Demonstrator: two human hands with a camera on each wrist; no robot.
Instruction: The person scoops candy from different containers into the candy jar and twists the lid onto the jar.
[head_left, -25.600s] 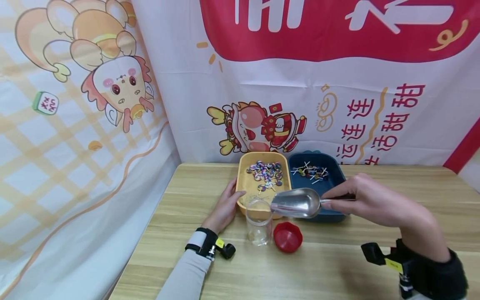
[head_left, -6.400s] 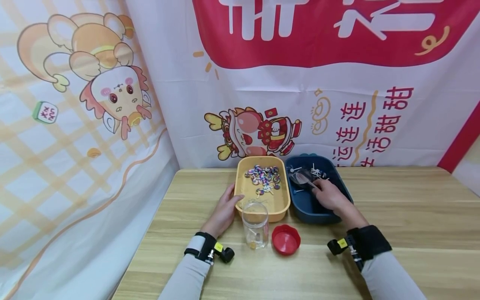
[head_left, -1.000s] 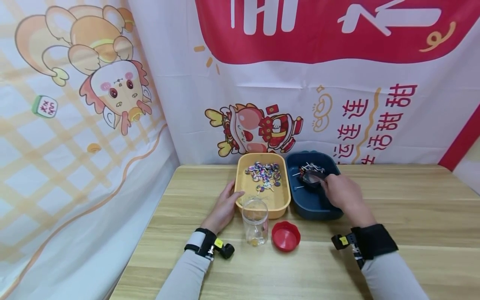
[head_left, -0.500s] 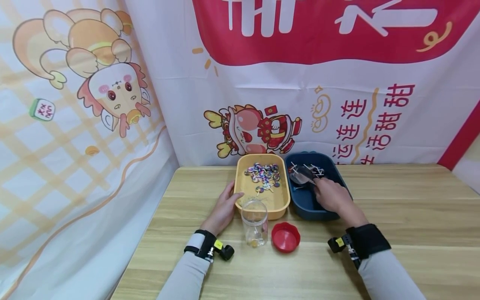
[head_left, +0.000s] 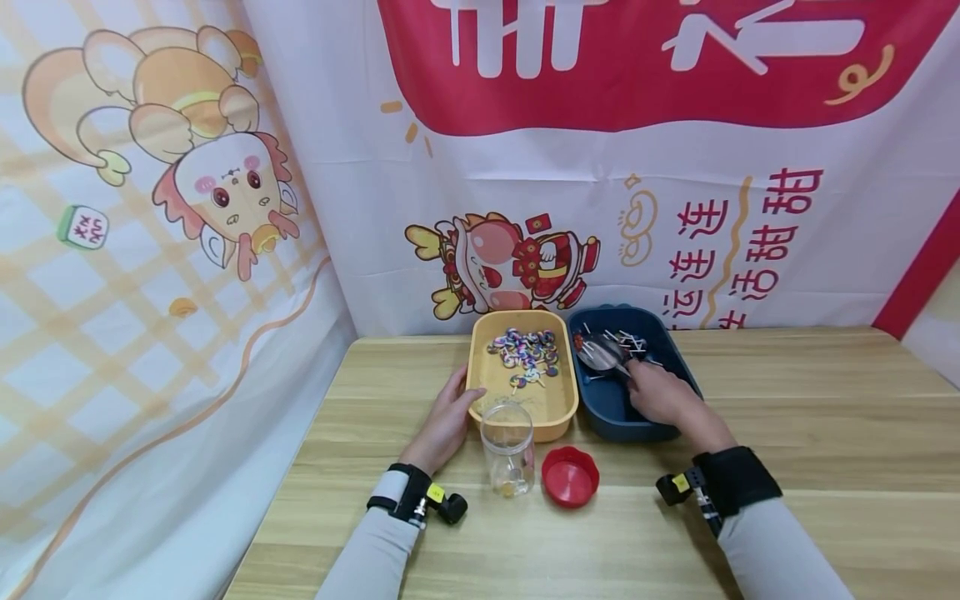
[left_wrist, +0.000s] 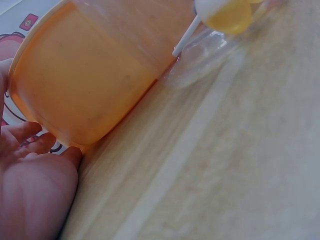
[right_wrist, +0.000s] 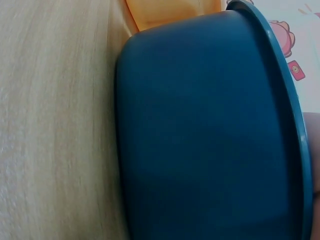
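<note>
My right hand (head_left: pixel 660 393) reaches into the dark blue tray (head_left: pixel 678 367) and grips the handle of a metal scoop (head_left: pixel 600 353), whose bowl lies among the lollipops (head_left: pixel 626 339) at the tray's far end. My left hand (head_left: pixel 448 410) rests with straight fingers against the left rim of the yellow tray (head_left: pixel 562 408), which holds a heap of colourful candies (head_left: pixel 527 348). A clear jar (head_left: pixel 508 448) stands open in front of the yellow tray with a little candy at its bottom. The left wrist view shows the yellow tray's wall (left_wrist: pixel 85 95) and the jar's base (left_wrist: pixel 210 50).
A red lid (head_left: pixel 571 476) lies upside down on the wooden table (head_left: pixel 825 417), right of the jar. Printed cloth banners hang close behind the trays and along the left side. The right wrist view is filled by the blue tray's outer wall (right_wrist: pixel 210 135).
Over the last second my right hand has swept the scoop leftward inside the blue tray, toward its far left corner. My left hand has stayed on the yellow tray.
</note>
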